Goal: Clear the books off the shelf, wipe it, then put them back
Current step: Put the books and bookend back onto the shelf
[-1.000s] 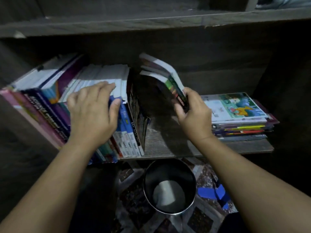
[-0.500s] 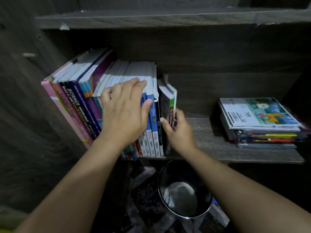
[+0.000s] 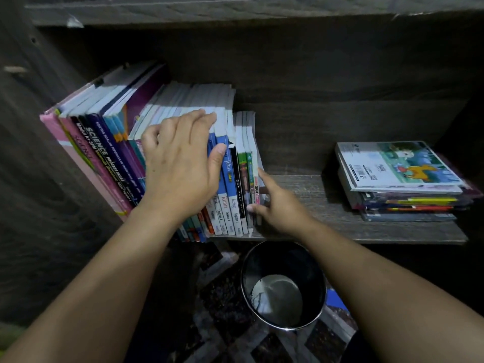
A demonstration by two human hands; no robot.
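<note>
Left hand point(image 3: 180, 166): you are pressing flat, straight fingers on the upright books point(image 3: 104, 153) at the shelf's point(image 3: 314, 200) left | right hand point(image 3: 280, 205): you are pushing open fingers against the row's end | stack point(image 3: 400, 179) is lying right.

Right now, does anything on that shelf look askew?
Yes. The upright row of books leans left toward the side wall, the pink book most. The flat stack at right is unevenly aligned.

book spines point(image 3: 225, 195) partly hidden under left hand point(image 3: 180, 166)
</note>
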